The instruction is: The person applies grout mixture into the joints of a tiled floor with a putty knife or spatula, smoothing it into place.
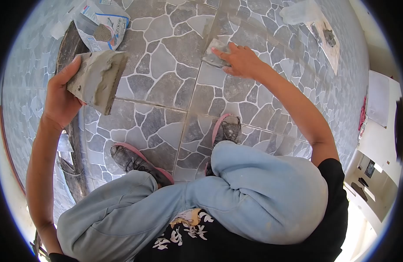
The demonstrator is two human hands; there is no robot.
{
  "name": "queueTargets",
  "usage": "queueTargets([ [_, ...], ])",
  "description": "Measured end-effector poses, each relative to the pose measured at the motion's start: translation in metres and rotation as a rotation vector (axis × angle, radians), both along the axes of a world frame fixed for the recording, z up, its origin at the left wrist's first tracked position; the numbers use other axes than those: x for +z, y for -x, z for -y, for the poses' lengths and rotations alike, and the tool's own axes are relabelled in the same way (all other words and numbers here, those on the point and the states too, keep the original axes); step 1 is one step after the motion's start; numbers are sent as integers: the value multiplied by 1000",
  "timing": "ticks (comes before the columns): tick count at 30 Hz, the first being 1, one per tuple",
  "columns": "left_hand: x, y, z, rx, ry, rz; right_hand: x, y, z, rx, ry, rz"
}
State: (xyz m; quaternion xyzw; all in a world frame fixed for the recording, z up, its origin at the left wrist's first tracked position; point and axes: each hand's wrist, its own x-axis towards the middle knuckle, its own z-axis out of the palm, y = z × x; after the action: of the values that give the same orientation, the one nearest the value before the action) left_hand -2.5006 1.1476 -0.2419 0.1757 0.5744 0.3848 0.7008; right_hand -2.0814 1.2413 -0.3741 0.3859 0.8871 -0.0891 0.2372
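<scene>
Fingers of the right hand [241, 61] lie close together and flat on a small grey pad [213, 54], with the thumb along its near side, pressing it onto the floor at about one o'clock, right on a joint between tiles. The fingers of the left hand [59, 98] are curled behind a mortar-smeared board [99, 76] at ten o'clock, thumb hooked over its upper edge, so the board is gripped, tilted and held clear of the floor. The tiled floor [166, 83], grey with a crazy-paving stone pattern, fills most of the view from nine to three o'clock. Bent knees in light blue trousers [262, 196] take up the lower part, from seven to four o'clock, above a black printed shirt [188, 236] at six o'clock. A long dark, dirty strip [77, 174] runs along the floor from eleven to eight o'clock, behind the left forearm; what it is cannot be told. At two o'clock, well apart from the right hand, a pale flat tool [328, 46] with a dab of mortar lies on the tiles, a clear plastic bag [297, 12] just beside it. An opened paper sack [103, 24] sits at eleven o'clock, just above the board. Two pink sandals [138, 160] stand on the tiles near the centre, toes pointing towards twelve o'clock, the right one nearest the pad
</scene>
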Motion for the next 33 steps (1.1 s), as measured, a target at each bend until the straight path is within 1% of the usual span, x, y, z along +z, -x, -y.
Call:
queueTargets([
  [1,7,-9,2,101,8,-27,9,1,1,1,1,-5],
  [2,11,-13,1,199,13,-51,24,2,-1,34,63,73],
  [3,8,-6,-1,199,10,-53,32,3,-4,69,124,154],
  [4,-1,8,-2,94,-26,-7,29,7,-6,69,126,155],
  [5,-6,13,-2,-8,-58,42,23,14,-11,-48,51,-5],
  [6,-10,13,-2,-5,-54,45,18,20,-13,-163,-26,-165],
  [7,-10,13,-4,-31,-48,38,12,23,-5,-161,-26,-166],
  [9,-5,10,-8,-67,-47,21,0,28,21,-164,27,-67],
  [10,-1,5,-7,-1,-50,17,19,36,25,-123,135,18],
  [11,2,-1,-7,64,-52,15,28,41,20,-125,136,14],
  [13,5,-12,-11,81,-57,-10,40,47,3,-186,120,-36],
  [15,-3,-13,-9,115,-47,-30,40,54,-54,-379,-53,-179],
  [16,-9,-10,-14,59,-46,4,36,57,-90,-433,-67,-129],
  [17,-13,-8,-16,-2,-43,36,32,59,-110,-492,-79,-78],
  [18,-15,-7,-16,-3,-37,32,27,60,-106,-493,-73,-80],
  [20,-18,-3,-20,-39,-55,111,17,65,-88,-524,60,-37],
  [22,-22,6,-17,-25,-56,119,0,64,-19,-436,-37,-196],
  [23,-22,8,-15,-17,-57,120,13,70,19,-390,61,-183],
  [24,-22,9,-13,-9,-58,121,22,70,52,-317,189,-116],
  [25,-20,3,-12,35,-44,80,27,71,71,-250,316,-50],
  [27,-27,5,-13,70,-23,43,36,71,72,-213,348,-39],
  [29,-46,17,-18,-111,-58,139,42,66,70,-175,392,-21],
  [31,-50,11,-18,-132,-59,109,36,58,42,-48,-12,-200],
  [33,-50,3,-16,-145,-69,72,14,35,42,-2,-44,-208],
])
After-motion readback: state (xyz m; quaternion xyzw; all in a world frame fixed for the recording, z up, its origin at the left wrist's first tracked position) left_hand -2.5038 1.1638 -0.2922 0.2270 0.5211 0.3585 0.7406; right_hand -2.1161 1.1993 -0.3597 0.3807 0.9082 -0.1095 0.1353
